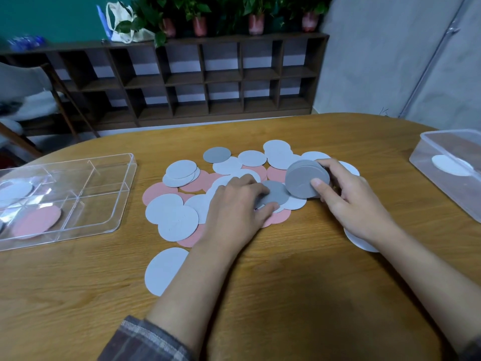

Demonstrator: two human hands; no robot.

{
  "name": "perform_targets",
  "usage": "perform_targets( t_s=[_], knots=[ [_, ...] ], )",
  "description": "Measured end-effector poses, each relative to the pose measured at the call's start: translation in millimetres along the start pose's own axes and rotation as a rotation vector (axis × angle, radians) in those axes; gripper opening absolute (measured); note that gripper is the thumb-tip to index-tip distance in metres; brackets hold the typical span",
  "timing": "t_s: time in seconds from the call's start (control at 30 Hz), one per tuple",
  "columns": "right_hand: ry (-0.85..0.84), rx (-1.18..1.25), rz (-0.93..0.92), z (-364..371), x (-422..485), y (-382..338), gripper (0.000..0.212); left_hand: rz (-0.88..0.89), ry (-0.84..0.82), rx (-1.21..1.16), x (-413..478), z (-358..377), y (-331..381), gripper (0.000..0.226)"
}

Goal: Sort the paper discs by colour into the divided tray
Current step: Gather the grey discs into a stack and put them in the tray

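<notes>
Dim, soft indoor light (edges bowed), glare on the tray [122,204].

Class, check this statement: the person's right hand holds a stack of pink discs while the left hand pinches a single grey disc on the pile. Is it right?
Not quite. The head view shows the stack in the right hand is grey, not pink. The rest stands: the left hand pinches a single grey disc on the pile.
</notes>
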State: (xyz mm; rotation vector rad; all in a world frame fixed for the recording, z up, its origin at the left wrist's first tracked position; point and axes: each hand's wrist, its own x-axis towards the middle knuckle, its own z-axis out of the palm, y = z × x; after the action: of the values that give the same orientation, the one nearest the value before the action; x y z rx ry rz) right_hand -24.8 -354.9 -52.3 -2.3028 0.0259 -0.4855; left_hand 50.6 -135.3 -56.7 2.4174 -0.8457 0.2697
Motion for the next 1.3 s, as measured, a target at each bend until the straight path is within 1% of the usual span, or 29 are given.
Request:
perform_targets(
  t_s=[0.1, 0.17, 0.23, 0.3, 0.4, 0.53, 0.67, 0.77, 0.8, 0.9, 0.93, 1.0, 1.07, 1.1, 1.2, 1.23, 1.3],
  knots=[
    [0.010, 0.002, 0.008, 0, 0, -1, 0.024, 0.040, 0.039, 0.001, 1, 3, 0, 0.025],
    [0.037, 0.018, 0.012, -1, 1, -1, 0.024, 0.091, 0.072, 0.014, 2, 5, -3, 0.026],
    [0.065, 0.060, 0.012, -1, 1, -2, 0.025, 0.137, 0.139, 0.029, 2, 6, -5, 0.025],
    [0.081, 0.078, 0.008, -2, 1, -3, 0.027, 0.162, 0.218, 0.002, 1, 4, -4, 0.019],
    [0.074, 0.068, 0.005, -1, 1, -3, 0.028, 0.183, 0.289, -0.049, 0, 1, 3, 0.015],
    [0.042, 0.045, 0.008, 0, 0, 1, 0.039, 0.210, 0.325, -0.079, -1, -1, 6, 0.015],
    [0.013, 0.092, 0.012, 3, 1, 2, 0.044, 0.154, 0.322, -0.189, -2, 1, 7, 0.011],
    [-0.038, 0.176, 0.027, 5, -1, -2, 0.045, 0.084, 0.273, -0.270, -4, 4, 12, 0.002],
    [-0.057, 0.194, 0.030, 6, -2, -3, 0.045, 0.044, 0.252, -0.309, -5, 6, 14, 0.007],
    [-0.099, 0.245, 0.037, 9, -2, -2, 0.043, -0.057, 0.219, -0.414, -6, 10, 18, 0.031],
    [-0.100, 0.262, 0.038, 10, -2, -2, 0.043, -0.069, 0.214, -0.413, -6, 10, 19, 0.034],
    [-0.102, 0.285, 0.046, 10, -2, -3, 0.044, -0.071, 0.219, -0.381, -6, 10, 20, 0.033],
    [-0.119, 0.253, 0.044, 9, -3, -6, 0.044, -0.073, 0.234, -0.365, -6, 9, 21, 0.029],
    [-0.135, 0.200, 0.028, 9, -4, -8, 0.046, -0.073, 0.239, -0.361, -6, 9, 20, 0.028],
    [-0.180, -0.062, -0.026, 9, -4, -13, 0.058, -0.045, 0.230, -0.322, -7, 9, 19, 0.025],
    [-0.183, -0.109, -0.026, 9, -4, -14, 0.059, -0.030, 0.223, -0.289, -7, 8, 19, 0.024],
    [-0.150, -0.145, -0.031, 10, -4, -14, 0.056, -0.010, 0.187, -0.223, -6, 7, 16, 0.030]
  ],
)
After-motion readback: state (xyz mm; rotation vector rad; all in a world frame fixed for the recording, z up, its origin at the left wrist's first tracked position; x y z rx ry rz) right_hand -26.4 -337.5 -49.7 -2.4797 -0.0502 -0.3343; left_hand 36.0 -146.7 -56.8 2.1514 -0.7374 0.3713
